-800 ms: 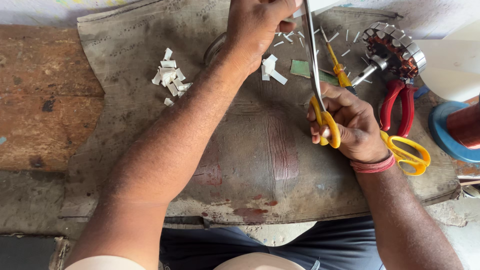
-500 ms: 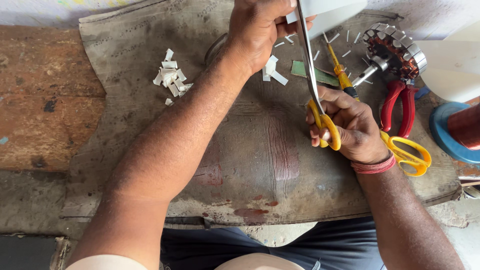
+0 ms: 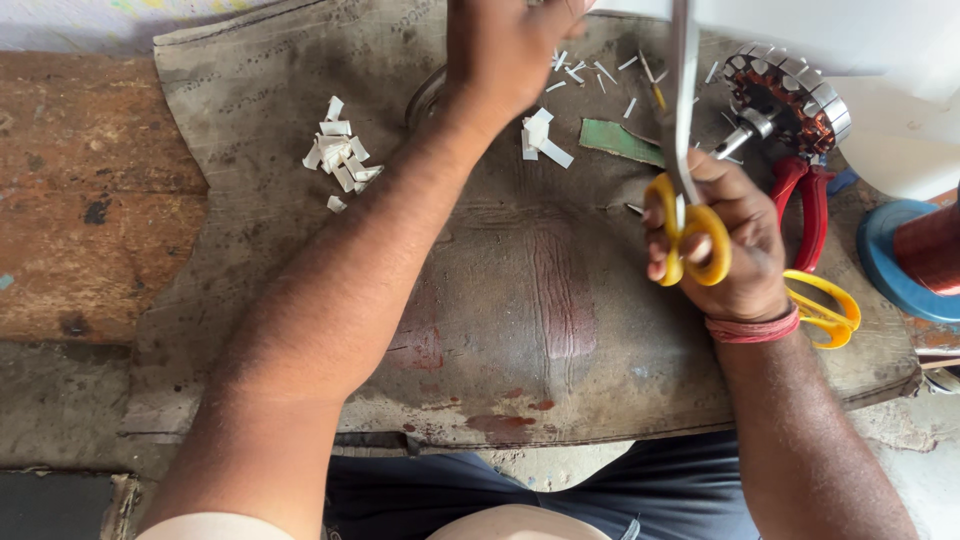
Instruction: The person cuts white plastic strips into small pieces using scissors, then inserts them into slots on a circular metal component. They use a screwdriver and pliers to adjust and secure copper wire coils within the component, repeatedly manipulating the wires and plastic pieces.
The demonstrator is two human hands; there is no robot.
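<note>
Fingers [image 3: 668, 232] of the right hand [image 3: 730, 250] are passed through the yellow handles of the scissors [image 3: 688, 190] and closed on them, right of centre in the head view. The blades point up into the white sheet [image 3: 840, 30] at the upper right. Compared with a moment ago, the sheet has been brought lower and wider into the frame and the blades stand more upright, so the cutting seems to be going on. The left hand [image 3: 505, 45] is held at the upper middle, arm stretched forward; its fingers are blurred and cut by the frame edge, so their grip cannot be told. White cut pieces [image 3: 340, 160] lie on the dark mat [image 3: 480, 320] at the upper left.
</note>
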